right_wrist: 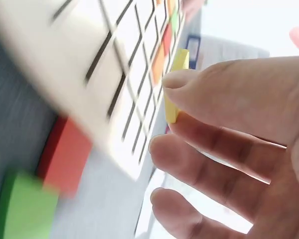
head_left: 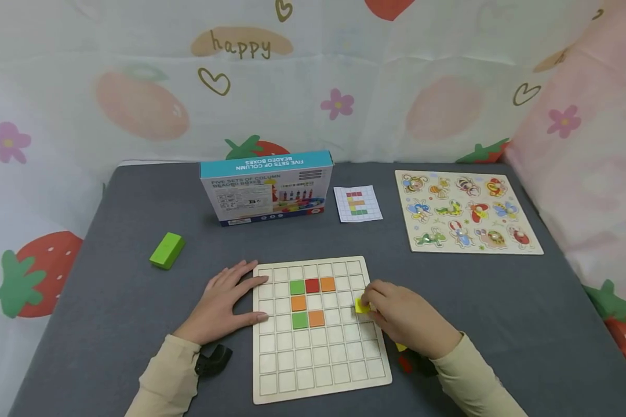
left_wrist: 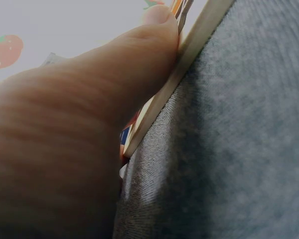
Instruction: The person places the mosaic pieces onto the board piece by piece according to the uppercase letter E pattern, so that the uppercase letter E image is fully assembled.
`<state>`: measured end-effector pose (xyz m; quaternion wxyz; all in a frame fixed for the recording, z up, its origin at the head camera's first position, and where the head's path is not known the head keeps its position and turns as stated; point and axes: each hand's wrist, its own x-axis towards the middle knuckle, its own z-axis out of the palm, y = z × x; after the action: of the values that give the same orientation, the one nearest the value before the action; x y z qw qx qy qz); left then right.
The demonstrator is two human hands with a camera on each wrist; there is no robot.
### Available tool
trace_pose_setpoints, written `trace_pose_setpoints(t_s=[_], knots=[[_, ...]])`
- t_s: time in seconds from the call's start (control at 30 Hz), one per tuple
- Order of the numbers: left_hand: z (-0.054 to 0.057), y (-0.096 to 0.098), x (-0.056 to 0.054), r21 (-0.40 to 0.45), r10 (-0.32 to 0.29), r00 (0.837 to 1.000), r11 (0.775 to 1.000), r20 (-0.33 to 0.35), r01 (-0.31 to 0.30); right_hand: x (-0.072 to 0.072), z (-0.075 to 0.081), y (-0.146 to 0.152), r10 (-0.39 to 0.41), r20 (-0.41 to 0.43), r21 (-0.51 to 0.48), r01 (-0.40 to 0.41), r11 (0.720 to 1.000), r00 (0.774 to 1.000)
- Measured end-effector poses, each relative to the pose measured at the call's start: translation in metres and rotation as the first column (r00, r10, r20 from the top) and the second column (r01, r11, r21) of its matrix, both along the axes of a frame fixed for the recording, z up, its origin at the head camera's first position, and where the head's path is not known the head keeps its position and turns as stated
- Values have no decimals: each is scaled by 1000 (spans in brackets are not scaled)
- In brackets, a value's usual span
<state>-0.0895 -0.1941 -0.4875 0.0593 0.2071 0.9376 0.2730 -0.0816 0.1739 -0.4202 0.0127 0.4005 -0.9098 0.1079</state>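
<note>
A pale wooden grid board (head_left: pixel 320 379) lies on the grey cloth. Set in its upper-middle cells are three tiles in a row, green (head_left: pixel 297 287), red (head_left: pixel 312 285) and orange (head_left: pixel 327 284). Below them sit another orange tile, a green one (head_left: pixel 299 319) and a third orange one (head_left: pixel 316 318). My right hand (head_left: pixel 412 318) pinches a yellow square tile (right_wrist: pixel 180 59) between thumb and finger, over the board's right side. My left hand (head_left: pixel 216 307) rests at the left edge, its fingers spread and the thumb (left_wrist: pixel 149 45) on the rim.
Right of the board, partly under my right arm, lie loose red (right_wrist: pixel 67 157), green (right_wrist: pixel 27 209) and yellow (head_left: pixel 401 347) tiles. A green block (head_left: pixel 167 251) is at left. Behind stand a cardboard box (head_left: pixel 271 191), a pattern card (head_left: pixel 357 204) and an insect puzzle board (head_left: pixel 469 214).
</note>
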Motion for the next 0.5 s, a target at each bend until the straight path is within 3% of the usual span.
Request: trace_pose_setpoints(t_s=[0.23, 0.5], knots=[[0, 2, -1, -3, -3, 1000, 1000, 15, 3, -2, -8, -25, 118, -34, -31, -119, 992, 992], [-1, 1, -1, -1, 1, 1000, 1000, -7, -1, -3, -14, -35, 129, -8, 13, -129, 992, 992]])
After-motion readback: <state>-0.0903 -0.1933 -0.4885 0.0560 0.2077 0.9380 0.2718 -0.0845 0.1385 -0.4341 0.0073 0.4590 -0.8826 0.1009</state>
